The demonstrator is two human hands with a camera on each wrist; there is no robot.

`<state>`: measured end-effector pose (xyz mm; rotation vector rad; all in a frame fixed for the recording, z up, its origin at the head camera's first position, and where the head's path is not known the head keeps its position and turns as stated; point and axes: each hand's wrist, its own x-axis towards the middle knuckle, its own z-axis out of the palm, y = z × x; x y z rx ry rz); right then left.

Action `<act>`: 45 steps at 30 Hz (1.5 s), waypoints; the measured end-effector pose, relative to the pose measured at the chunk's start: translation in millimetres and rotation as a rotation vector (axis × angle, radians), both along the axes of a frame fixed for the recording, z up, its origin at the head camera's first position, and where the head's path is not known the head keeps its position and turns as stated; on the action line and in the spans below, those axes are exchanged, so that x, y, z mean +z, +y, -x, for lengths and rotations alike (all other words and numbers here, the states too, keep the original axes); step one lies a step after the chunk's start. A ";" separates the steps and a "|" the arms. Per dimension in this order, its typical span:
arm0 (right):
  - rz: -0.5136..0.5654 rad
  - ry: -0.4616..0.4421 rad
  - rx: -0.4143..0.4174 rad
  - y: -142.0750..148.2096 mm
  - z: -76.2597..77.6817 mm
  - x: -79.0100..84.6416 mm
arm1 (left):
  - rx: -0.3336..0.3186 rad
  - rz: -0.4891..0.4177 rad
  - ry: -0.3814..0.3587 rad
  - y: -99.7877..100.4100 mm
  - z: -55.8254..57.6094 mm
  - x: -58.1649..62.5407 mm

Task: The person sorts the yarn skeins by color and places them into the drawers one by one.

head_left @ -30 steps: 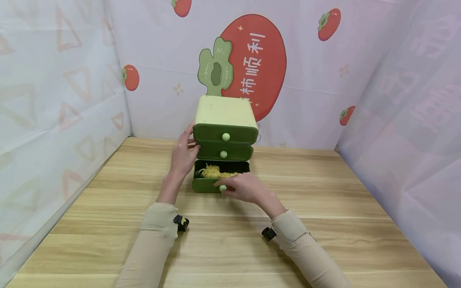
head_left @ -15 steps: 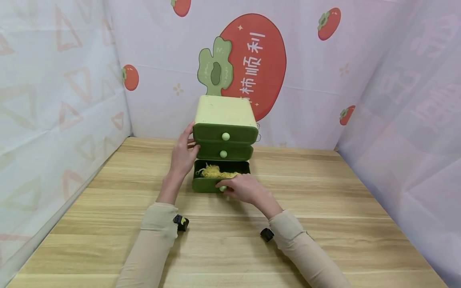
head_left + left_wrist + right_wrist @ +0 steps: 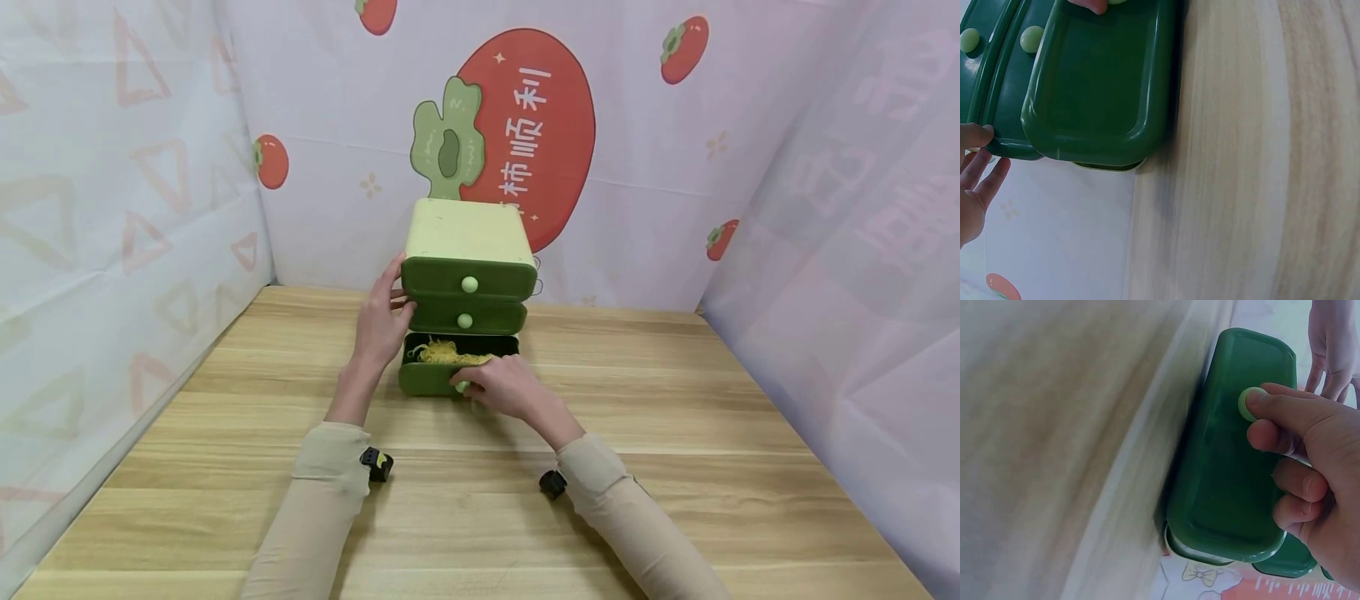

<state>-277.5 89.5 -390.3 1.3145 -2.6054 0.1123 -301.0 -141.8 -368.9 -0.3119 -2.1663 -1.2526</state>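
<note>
A small drawer cabinet (image 3: 472, 229) with a cream top and green fronts stands on the table. Its bottom drawer (image 3: 426, 380) is partly pulled out, and yellow yarn-like strands (image 3: 442, 352) lie inside. My right hand (image 3: 512, 388) pinches the bottom drawer's pale green knob (image 3: 1246, 405) between thumb and index finger; its other fingers are curled below. At the cabinet's left side, my left hand (image 3: 379, 323) rests with fairly straight fingers on the side and its thumb by the front edge. The middle drawer (image 3: 438, 315) and the top drawer (image 3: 435, 277) are closed.
The wooden table (image 3: 465, 533) spreads out in front of the cabinet and to both sides. A fabric backdrop (image 3: 322, 225) with printed red fruit hangs behind it, and pale fabric walls (image 3: 847, 275) stand left and right. Thin wire loops (image 3: 537, 287) show at the cabinet's right side.
The bottom drawer has slid slightly inward, and less of its inside shows. My right hand has moved a little with it, still on the knob. My left hand stays in place.
</note>
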 end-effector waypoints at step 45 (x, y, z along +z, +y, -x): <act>-0.047 -0.119 -0.268 -25.6 51.9 5.9 | 0.001 -0.011 -0.008 -0.2 3.3 -1.8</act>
